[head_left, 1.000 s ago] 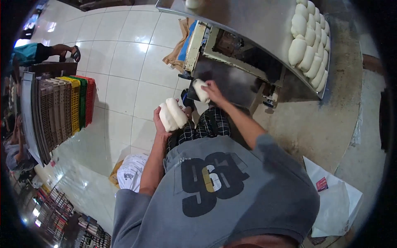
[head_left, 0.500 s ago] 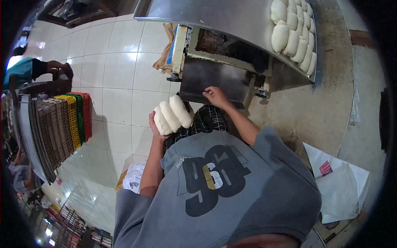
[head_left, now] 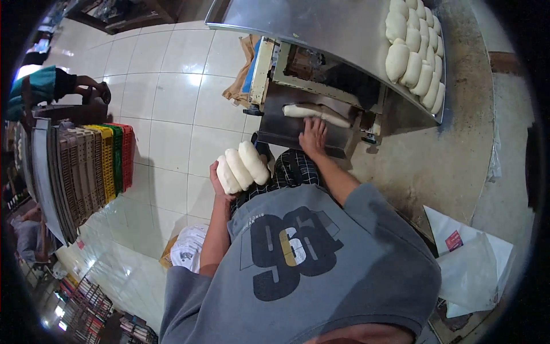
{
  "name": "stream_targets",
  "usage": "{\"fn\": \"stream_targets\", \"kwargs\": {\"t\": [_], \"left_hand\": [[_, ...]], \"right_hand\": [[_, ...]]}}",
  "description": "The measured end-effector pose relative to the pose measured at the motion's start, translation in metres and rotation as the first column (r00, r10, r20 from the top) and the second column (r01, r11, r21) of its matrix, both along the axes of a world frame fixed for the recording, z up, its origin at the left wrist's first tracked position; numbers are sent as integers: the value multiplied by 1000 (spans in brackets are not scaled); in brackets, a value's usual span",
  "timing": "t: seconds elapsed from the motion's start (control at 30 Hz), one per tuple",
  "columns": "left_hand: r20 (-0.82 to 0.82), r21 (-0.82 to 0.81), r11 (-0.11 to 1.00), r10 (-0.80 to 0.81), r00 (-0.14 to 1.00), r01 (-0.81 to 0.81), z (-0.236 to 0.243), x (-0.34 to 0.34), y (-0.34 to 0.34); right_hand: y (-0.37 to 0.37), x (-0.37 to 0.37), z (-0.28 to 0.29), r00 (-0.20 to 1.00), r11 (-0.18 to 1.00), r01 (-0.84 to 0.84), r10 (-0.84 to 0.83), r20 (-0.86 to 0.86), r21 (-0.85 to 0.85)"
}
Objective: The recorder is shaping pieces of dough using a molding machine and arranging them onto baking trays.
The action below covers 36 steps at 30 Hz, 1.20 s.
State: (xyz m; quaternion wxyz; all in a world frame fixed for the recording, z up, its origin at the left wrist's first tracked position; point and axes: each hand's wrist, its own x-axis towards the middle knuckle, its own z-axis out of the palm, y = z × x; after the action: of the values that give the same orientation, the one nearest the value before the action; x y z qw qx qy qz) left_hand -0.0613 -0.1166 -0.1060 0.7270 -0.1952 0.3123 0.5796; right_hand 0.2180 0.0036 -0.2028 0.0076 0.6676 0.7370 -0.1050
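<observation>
The left hand (head_left: 220, 183) was raised palm-up, carrying three white dough logs (head_left: 243, 166) side by side across its fingers. The right hand (head_left: 312, 136) was stretched forward with fingers spread flat, touching the near edge of a longer dough piece (head_left: 317, 112) lying on the steel chute (head_left: 303, 135) of the dough machine (head_left: 321, 80). Above it, on the metal tabletop (head_left: 321, 26), more shaped dough pieces (head_left: 415, 54) sat in a tight row near the right edge.

The three logs rested loosely on the open palm, unsupported from the sides; a tilt of the wrist could probably roll the outer one off onto the tiled floor (head_left: 166, 114). The right fingers lay close to the machine's opening, and reaching deeper might bring them near moving parts.

The machine's rollers were in shadow and hard to make out. Stacked crates (head_left: 91, 166) at the left were bent by the lens, and another person (head_left: 51, 86) there was cut off.
</observation>
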Motion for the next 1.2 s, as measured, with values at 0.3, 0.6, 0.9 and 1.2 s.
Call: {"fn": "stream_targets", "kwargs": {"t": [0.3, 0.6, 0.9, 1.2], "left_hand": [[28, -19, 1000, 14, 1000, -14, -4, 10, -10], [36, -37, 997, -70, 997, 71, -16, 20, 18], [89, 89, 972, -223, 971, 216, -14, 61, 73], [100, 213, 975, -88, 991, 65, -12, 53, 68]], "right_hand": [[75, 0, -12, 974, 908, -188, 121, -194, -375], [12, -17, 24, 208, 634, 81, -766, -609, -769], [5, -28, 79, -101, 554, -263, -830, -549, -790], [3, -49, 150, 249, 668, -237, -660, -709, -706]]}}
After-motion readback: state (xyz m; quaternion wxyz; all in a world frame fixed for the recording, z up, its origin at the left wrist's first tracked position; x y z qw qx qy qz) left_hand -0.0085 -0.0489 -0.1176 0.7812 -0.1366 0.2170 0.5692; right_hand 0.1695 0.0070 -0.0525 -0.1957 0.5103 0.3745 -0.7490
